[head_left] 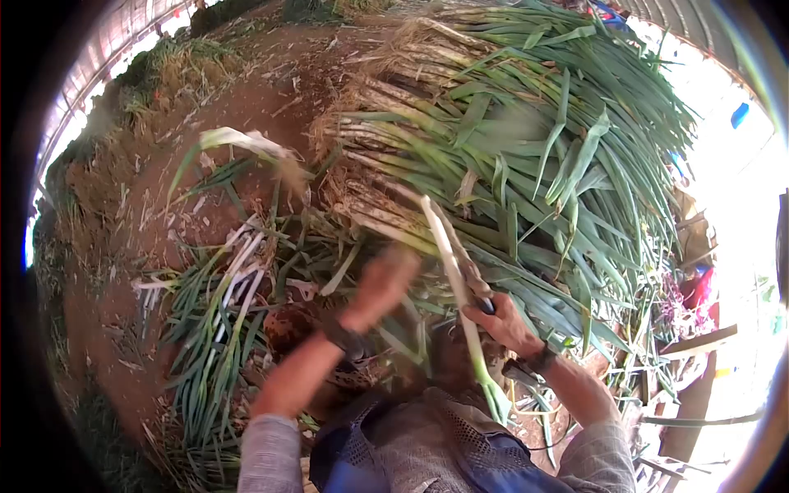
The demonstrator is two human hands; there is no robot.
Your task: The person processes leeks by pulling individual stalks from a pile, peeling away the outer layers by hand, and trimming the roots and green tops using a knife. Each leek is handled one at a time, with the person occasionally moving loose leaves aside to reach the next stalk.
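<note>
My right hand point(508, 323) is closed round a trimmed leek point(450, 259), its white end pointing up and away and its green end hanging towards my lap. In the same hand a dark handle point(486, 306) shows, with a long brownish, blade-like strip point(462, 261) running beside the leek; it looks like a knife, but blur hides its details. My left hand point(385, 283) is smeared by motion over the leek scraps, and its fingers cannot be made out. Farther left, a blurred leek piece with roots point(255, 144) appears above the soil, apart from both hands.
A big heap of untrimmed leeks point(509, 131) with roots fills the far right. To the left, several cleaned leeks point(226, 304) lie on brown soil point(123, 329) strewn with scraps. A wooden board point(699, 341) and litter lie at the right.
</note>
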